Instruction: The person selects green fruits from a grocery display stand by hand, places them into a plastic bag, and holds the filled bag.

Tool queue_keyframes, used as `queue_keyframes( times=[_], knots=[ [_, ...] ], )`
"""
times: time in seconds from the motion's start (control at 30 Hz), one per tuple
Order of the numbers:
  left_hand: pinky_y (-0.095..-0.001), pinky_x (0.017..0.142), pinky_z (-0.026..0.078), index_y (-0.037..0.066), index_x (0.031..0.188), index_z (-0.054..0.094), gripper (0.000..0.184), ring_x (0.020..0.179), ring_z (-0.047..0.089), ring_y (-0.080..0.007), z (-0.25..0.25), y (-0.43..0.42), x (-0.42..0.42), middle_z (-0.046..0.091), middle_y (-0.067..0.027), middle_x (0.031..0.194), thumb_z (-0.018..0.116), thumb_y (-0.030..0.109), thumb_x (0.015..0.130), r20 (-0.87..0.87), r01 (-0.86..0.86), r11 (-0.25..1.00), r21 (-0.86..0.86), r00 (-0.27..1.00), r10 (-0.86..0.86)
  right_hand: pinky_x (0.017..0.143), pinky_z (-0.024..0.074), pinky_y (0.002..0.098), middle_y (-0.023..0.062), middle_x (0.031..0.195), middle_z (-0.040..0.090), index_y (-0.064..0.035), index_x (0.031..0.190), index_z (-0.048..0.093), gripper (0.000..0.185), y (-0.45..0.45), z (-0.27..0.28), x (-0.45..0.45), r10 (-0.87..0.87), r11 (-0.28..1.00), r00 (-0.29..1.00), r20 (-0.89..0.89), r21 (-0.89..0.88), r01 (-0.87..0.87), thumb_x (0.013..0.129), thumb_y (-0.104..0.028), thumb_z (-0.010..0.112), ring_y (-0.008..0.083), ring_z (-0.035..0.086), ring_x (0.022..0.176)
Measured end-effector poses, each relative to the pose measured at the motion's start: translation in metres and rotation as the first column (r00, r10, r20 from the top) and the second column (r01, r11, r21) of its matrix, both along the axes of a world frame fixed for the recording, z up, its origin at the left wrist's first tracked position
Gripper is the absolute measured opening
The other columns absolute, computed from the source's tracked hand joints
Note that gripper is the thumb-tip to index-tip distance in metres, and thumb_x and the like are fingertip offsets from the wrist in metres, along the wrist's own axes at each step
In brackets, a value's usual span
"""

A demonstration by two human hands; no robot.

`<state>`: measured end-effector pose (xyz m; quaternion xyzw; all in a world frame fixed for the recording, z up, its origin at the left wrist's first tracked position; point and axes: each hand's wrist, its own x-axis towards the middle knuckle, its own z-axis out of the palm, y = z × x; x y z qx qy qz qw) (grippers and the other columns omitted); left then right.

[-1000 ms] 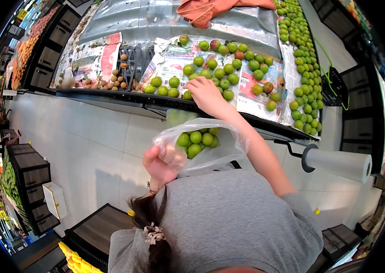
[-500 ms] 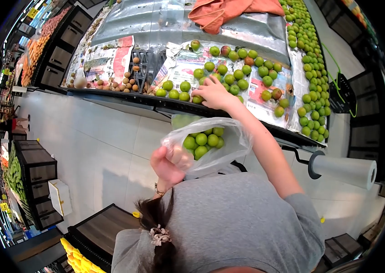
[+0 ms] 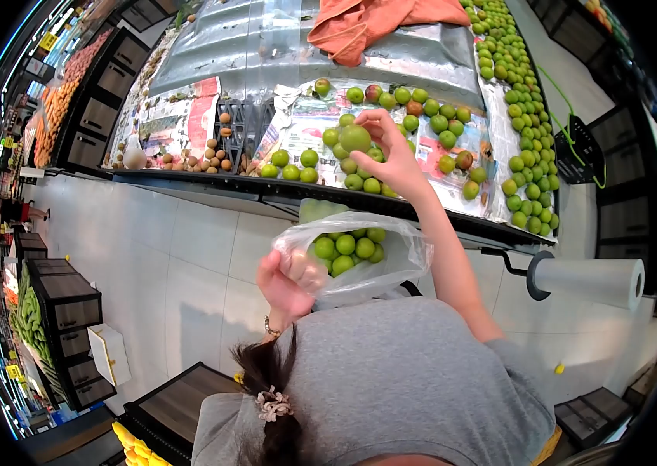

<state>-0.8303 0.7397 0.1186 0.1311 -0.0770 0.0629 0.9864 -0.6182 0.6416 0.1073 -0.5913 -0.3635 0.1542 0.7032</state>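
My right hand [image 3: 387, 151] is raised over the near edge of the display stand, its thumb and fingers pinching a round green fruit [image 3: 356, 138] that looks like a jujube. Below it, more such fruit [image 3: 314, 158] lies loose on newspaper [image 3: 297, 124], a few pieces reddish brown. My left hand [image 3: 291, 278] is closed on the left rim of a clear plastic bag [image 3: 402, 260], partly seen through the film. The bag's mouth gapes upward, and several green fruits [image 3: 345, 246] rest inside it.
A long bank of green fruit [image 3: 529, 155] runs down the stand's right side. Small brown round fruit [image 3: 212, 161] sits at left. An orange cloth [image 3: 379, 23] lies at the back. A roll of plastic bags [image 3: 589, 281] juts out at right, near a black basket [image 3: 579, 159].
My right hand has lifted from the fruit on the newspaper and now holds one green fruit up. My left hand keeps its hold on the bag. The view has shifted slightly.
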Motion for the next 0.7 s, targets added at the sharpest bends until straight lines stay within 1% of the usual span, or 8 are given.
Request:
queue_keyframes(
  times=[0.17,0.2,0.3,0.4,0.53,0.57,0.63,0.7],
  knots=[
    [-0.0245,0.038,0.009,0.014,0.064,0.029,0.030,0.039,0.011,-0.0060,0.003,0.001,0.004,0.018,0.0050,0.048,0.044,0.023,0.088,0.000,-0.009,1.000,-0.009,1.000,0.009,0.071,0.0474,0.0248,0.0092,0.093,0.055,-0.0082,0.114,0.042,0.035,-0.024,0.035,-0.029,0.348,0.924,0.912,-0.219,0.243,-0.294,0.083,-0.018,0.056,0.0129,0.056,0.083],
    [-0.0244,0.038,0.009,0.014,0.063,0.029,0.030,0.039,0.011,-0.0059,0.004,0.001,0.004,0.018,0.0049,0.048,0.044,0.023,0.088,-0.004,-0.020,1.000,-0.006,1.000,0.020,0.059,0.0464,0.0237,0.0095,0.092,0.056,-0.0089,0.111,0.047,0.031,-0.031,0.041,-0.038,0.398,0.911,0.898,-0.187,0.201,-0.361,0.085,-0.025,0.055,0.0125,0.055,0.071],
    [-0.0242,0.038,0.009,0.014,0.062,0.028,0.031,0.039,0.011,-0.0056,0.003,0.003,0.005,0.018,0.0048,0.048,0.044,0.023,0.088,-0.028,-0.058,0.998,0.012,0.998,0.058,0.053,0.0425,0.0292,0.0059,0.081,0.059,-0.0096,0.103,0.055,0.029,-0.039,0.065,-0.051,0.671,0.681,0.741,-0.014,-0.384,-0.624,0.083,-0.030,0.056,0.0154,0.056,0.062],
    [-0.0238,0.038,0.009,0.014,0.063,0.030,0.031,0.039,0.011,-0.0055,0.001,0.006,0.006,0.018,0.0049,0.047,0.044,0.023,0.088,-0.002,-0.063,0.998,0.016,0.998,0.063,0.058,0.0434,0.0364,0.0084,0.081,0.061,-0.0096,0.111,0.053,0.033,-0.024,0.040,-0.073,0.635,0.591,0.765,0.108,-0.705,-0.392,0.081,-0.021,0.059,0.0254,0.057,0.063],
    [-0.0237,0.038,0.009,0.014,0.064,0.032,0.029,0.039,0.011,-0.0054,0.000,0.010,0.003,0.018,0.0053,0.048,0.044,0.023,0.088,0.029,-0.081,0.997,0.008,0.996,0.080,0.058,0.0437,0.0306,0.0063,0.077,0.058,-0.0081,0.117,0.050,0.035,-0.028,0.053,-0.067,0.623,0.617,0.781,-0.047,-0.585,-0.527,0.084,-0.017,0.056,0.0180,0.056,0.064],
    [-0.0238,0.038,0.009,0.015,0.064,0.032,0.029,0.039,0.011,-0.0054,0.000,0.010,0.001,0.018,0.0054,0.048,0.045,0.023,0.088,0.008,-0.082,0.997,-0.004,0.997,0.082,0.059,0.0440,0.0272,0.0044,0.075,0.057,-0.0078,0.117,0.050,0.034,-0.029,0.055,-0.056,0.663,0.671,0.748,-0.027,-0.420,-0.611,0.084,-0.014,0.056,0.0144,0.054,0.064],
    [-0.0239,0.038,0.009,0.015,0.063,0.031,0.030,0.039,0.010,-0.0054,0.000,0.009,-0.001,0.018,0.0055,0.048,0.045,0.024,0.088,-0.033,-0.084,0.996,-0.029,0.996,0.083,0.059,0.0446,0.0255,0.0043,0.074,0.056,-0.0084,0.117,0.050,0.034,-0.026,0.061,-0.030,0.654,0.664,0.699,-0.291,-0.222,-0.714,0.083,-0.009,0.054,0.0129,0.054,0.064],
    [-0.0242,0.038,0.008,0.015,0.063,0.029,0.031,0.039,0.010,-0.0056,-0.001,0.009,-0.001,0.018,0.0056,0.048,0.046,0.024,0.088,-0.015,-0.071,0.997,-0.032,0.997,0.071,0.067,0.0466,0.0307,0.0092,0.090,0.058,-0.0084,0.117,0.050,0.038,0.009,0.036,-0.007,0.399,0.861,0.916,0.036,-0.358,-0.361,0.080,-0.001,0.052,0.0184,0.057,0.076]
  ],
)
